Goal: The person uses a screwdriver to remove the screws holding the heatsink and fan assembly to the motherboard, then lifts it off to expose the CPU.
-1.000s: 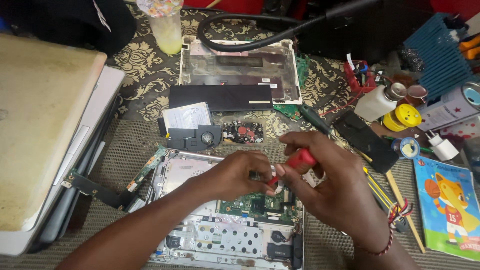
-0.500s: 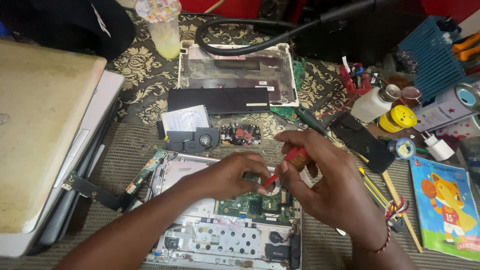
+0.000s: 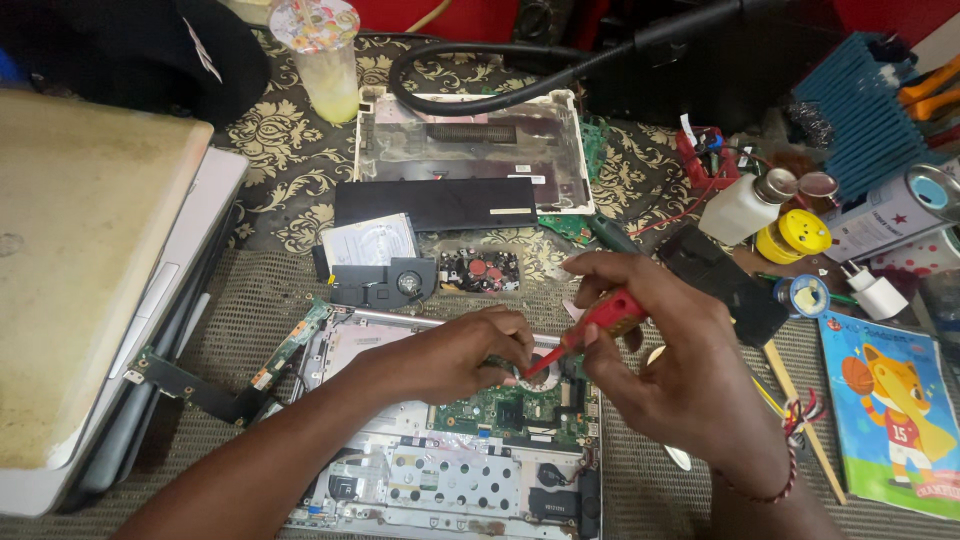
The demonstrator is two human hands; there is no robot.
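Observation:
An opened laptop chassis (image 3: 450, 480) lies in front of me with its green motherboard (image 3: 510, 412) exposed. My right hand (image 3: 670, 360) grips a red-handled screwdriver (image 3: 590, 328), tilted down to the left, its tip at the top edge of the board. My left hand (image 3: 460, 352) rests on the board beside that tip, its fingers pinched close to the spot; whether it holds a small part I cannot tell.
A black battery (image 3: 435, 203), a fan (image 3: 385, 283), a small round-part tray (image 3: 478, 270) and a laptop bottom cover (image 3: 470, 140) lie beyond. Stacked laptops (image 3: 90, 300) at left. Bottles, solder reel (image 3: 805, 296), charger and a picture book (image 3: 890, 410) crowd the right.
The screwdriver has tipped lower, its tip now down at the board by my left fingers. Both hands stay over the motherboard's top edge.

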